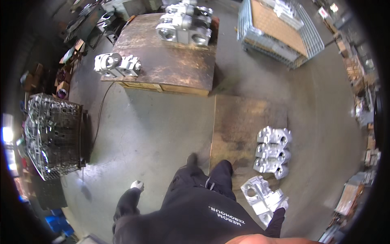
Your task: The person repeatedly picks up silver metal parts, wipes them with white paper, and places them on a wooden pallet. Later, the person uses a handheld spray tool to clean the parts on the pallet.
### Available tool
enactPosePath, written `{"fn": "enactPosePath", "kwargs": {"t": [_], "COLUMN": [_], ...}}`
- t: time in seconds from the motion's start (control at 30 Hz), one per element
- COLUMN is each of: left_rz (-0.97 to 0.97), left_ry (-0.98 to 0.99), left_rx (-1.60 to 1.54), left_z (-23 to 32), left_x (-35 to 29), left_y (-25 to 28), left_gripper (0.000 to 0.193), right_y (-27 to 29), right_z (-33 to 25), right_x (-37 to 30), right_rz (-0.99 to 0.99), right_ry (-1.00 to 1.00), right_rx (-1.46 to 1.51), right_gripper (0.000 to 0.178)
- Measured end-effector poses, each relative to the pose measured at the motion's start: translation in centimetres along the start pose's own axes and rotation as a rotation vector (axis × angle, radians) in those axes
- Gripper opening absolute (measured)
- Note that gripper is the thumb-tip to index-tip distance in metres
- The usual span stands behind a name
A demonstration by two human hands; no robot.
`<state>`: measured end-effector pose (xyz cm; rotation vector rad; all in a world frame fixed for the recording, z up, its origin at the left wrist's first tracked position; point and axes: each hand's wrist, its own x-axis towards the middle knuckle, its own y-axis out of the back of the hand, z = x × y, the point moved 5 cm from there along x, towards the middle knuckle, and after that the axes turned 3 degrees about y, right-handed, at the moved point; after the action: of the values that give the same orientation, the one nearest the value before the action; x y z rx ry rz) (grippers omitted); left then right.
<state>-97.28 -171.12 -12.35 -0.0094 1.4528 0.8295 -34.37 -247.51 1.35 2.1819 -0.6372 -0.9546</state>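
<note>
A silver cast-metal housing (260,196) with a large round bore is at my right side, tilted, by the near end of a low brown board. My right hand (283,203), in a pale glove, is closed on its outer end. Just beyond it, a row of several similar castings (273,152) stands on the right part of the board (243,122). My left hand (137,186), also in a pale glove, hangs over the grey floor away from any part. Its fingers look loosely curled, with nothing seen in them.
A worn brown worktable (174,61) ahead bears a cluster of castings (185,28) and another casting (117,65) at its left corner. A wire cage (53,136) of metal parts stands left. Far right is a wire-sided bin (302,57). A cable (101,105) crosses the floor.
</note>
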Motion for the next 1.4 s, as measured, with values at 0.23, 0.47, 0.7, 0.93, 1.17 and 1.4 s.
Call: {"fn": "enactPosePath", "kwargs": {"t": [0.23, 0.47, 0.7, 0.93, 1.17, 1.4], "left_rz": [0.022, 0.226, 0.333, 0.267, 0.217, 0.365], "left_ry": [-0.225, -0.429, -0.166, 0.251, 0.376, 0.053], "left_rx": [-0.169, -0.491, -0.799, -0.658, -0.615, -1.052], "left_z": [10.5, 21.0, 16.3, 4.6, -2.1, 5.2], "left_x": [6.1, 7.6, 4.7, -1.8, 5.1, 23.2], "left_y": [4.6, 16.7, 18.9, 9.4, 12.3, 43.4], "left_gripper": [0.022, 0.023, 0.020, 0.044, 0.056, 0.018], "right_y": [-20.7, -49.1, -70.1, -83.9, -84.9, -77.4], "right_z": [-14.2, -30.1, -43.4, -50.1, -49.5, -44.2], "right_x": [-23.5, -38.8, -51.4, -61.7, -60.9, -81.2], "right_rz": [-0.524, -1.076, -1.139, -0.725, -0.482, 0.193], "right_ry": [0.067, 0.207, 0.329, 0.685, 0.637, 1.438], "right_rx": [0.486, 0.470, 0.339, -0.187, -0.297, -0.167], "right_gripper": [0.072, 0.079, 0.080, 0.042, 0.074, 0.054]}}
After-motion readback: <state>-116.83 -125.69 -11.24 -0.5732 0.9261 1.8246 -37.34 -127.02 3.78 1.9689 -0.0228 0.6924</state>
